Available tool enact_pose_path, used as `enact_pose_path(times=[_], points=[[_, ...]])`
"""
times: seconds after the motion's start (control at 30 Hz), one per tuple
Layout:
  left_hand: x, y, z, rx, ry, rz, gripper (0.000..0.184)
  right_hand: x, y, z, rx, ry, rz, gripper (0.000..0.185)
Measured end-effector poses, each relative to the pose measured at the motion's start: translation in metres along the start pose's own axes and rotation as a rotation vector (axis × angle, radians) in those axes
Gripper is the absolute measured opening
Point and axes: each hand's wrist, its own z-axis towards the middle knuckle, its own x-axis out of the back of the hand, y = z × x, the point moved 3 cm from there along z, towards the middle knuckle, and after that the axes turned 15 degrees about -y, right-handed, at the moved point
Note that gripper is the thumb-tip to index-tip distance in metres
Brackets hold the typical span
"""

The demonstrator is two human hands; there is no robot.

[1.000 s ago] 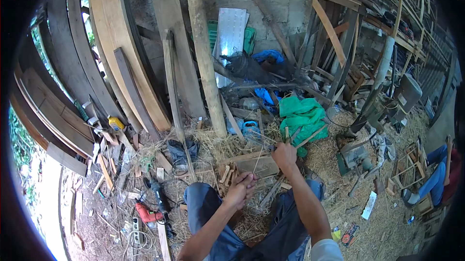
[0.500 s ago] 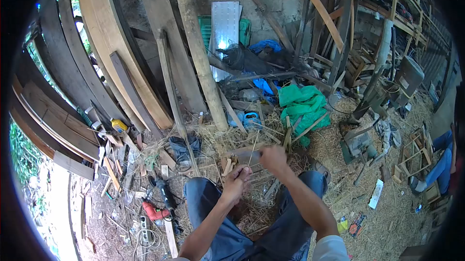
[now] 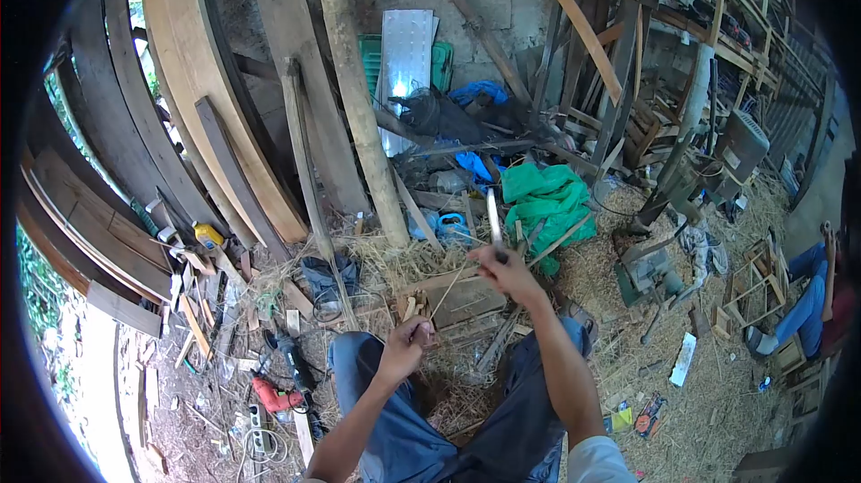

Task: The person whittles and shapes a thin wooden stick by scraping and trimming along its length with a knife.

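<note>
My left hand is closed around the lower end of a thin wooden stick, which slants up to the right. My right hand grips the dark handle of a knife, its bright blade pointing up and away from me. The stick's upper end comes close to my right fingers; whether they touch it I cannot tell. Beneath and between my hands lies a wooden block on the shaving-strewn ground, between my knees.
To my left lie a red power drill and a power strip. A green plastic sheet is heaped ahead. Long boards and a pole lean at the left. Another person's legs show at the far right.
The knife has swung from lying sideways across the stick to pointing upward, my right hand rising slightly. My left hand has shifted left and down with the stick. The whole view has shifted slightly.
</note>
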Motion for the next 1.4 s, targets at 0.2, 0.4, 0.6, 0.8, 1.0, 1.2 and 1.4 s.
enact_pose_path(times=[0.2,0.4,0.6,0.8,1.0,1.2,1.4], points=[[0.022,0.055,-0.001,0.084,-0.053,0.461,0.018,-0.016,0.003,-0.002,0.004,-0.151,-0.124,0.030],[0.009,0.065,0.030,-0.157,0.125,0.700,0.013,-0.058,0.017,-0.004,0.132,-0.177,-0.108,0.021],[-0.006,0.083,0.048,-0.223,0.199,0.629,0.010,-0.055,0.010,-0.007,0.323,-0.010,-0.126,0.016],[-0.016,0.085,0.054,-0.123,0.275,0.761,0.010,-0.054,-0.006,-0.018,0.517,0.118,-0.437,0.012],[-0.015,0.105,0.053,-0.273,0.205,0.695,0.010,-0.043,-0.005,-0.026,0.300,0.025,0.161,0.006],[-0.019,0.089,0.054,-0.373,0.160,0.322,0.013,-0.060,0.004,-0.030,0.150,-0.193,0.894,0.010],[-0.006,0.078,0.063,-0.301,0.057,-0.293,0.016,-0.030,0.015,-0.014,0.135,-0.154,0.875,0.017]])
